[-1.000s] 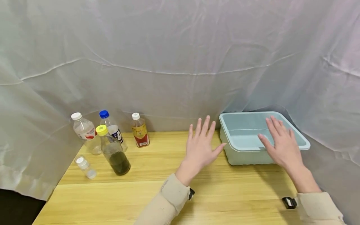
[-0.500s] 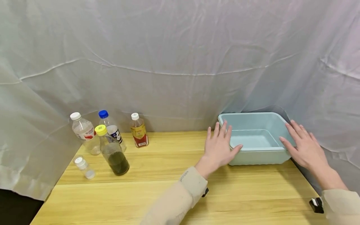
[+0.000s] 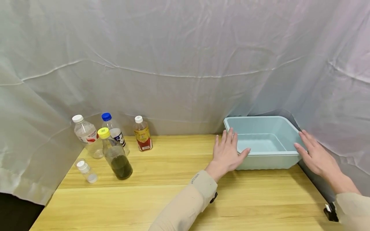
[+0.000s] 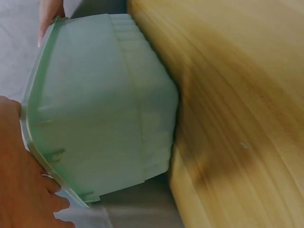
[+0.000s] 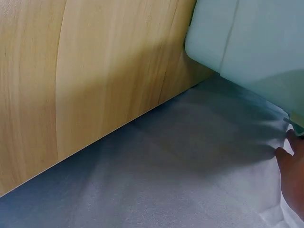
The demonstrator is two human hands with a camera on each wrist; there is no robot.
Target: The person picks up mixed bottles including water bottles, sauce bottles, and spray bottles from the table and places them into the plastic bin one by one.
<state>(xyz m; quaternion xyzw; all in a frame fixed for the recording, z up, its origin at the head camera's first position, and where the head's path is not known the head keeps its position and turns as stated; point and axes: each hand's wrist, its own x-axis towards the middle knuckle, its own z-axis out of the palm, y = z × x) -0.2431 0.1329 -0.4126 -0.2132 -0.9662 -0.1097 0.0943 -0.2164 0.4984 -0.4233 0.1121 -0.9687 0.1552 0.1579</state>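
A pale blue-green plastic bin stands at the back right of the table, its open top facing up and nothing inside. My left hand rests at its left rim, fingers straight and pointing away from me. At the right rim is my right hand, with fingers extended along the edge. The left wrist view shows the bin's side wall, the left hand along the rim and the right hand at the far end. In the right wrist view only some fingers of the right hand show, below the rim.
Several bottles stand on the left: a yellow-capped one with dark liquid, a white-capped clear one, a blue-capped one, a red-and-yellow-labelled one and a small clear one. Grey cloth hangs behind the wooden table.
My left hand has moved right to the bin's left rim. My right hand has gone from over the bin to its right rim. The bin has hardly shifted; the bottles stand as before.
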